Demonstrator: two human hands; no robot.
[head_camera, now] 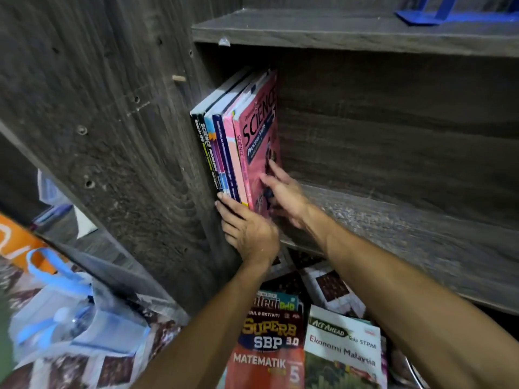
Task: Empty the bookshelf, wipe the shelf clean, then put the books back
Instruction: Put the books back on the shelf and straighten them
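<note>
- The bookshelf (393,220) board runs from the centre to the right edge of the frame. Everything right of the books is bare board, with the back wall behind it and the upper board (337,32) close above the book tops.
- The upright side panel (126,136) closes the compartment at centre left, and the books stand hard against it. A wooden peg (179,78) sticks out of its outer face.
- Six upright books (224,141) can be counted by their spines, packed together and leaning slightly. The rightmost is a pink Science Process Skills book (259,130).
- At lower centre, three book covers show on the floor: Superb SBP Matematik (268,352), Ekonomi Malaysia (341,352) and a part-hidden one (276,303) above them.
- One plastic bag with blue handles (70,313) lies at lower left, and one blue object (421,15) sits on the upper board at top right.
- The left hand (248,231) has straight fingers laid flat on the lower ends of the spines.
- The right hand (285,196) has spread fingers, its fingertips touching the pink cover.
</note>
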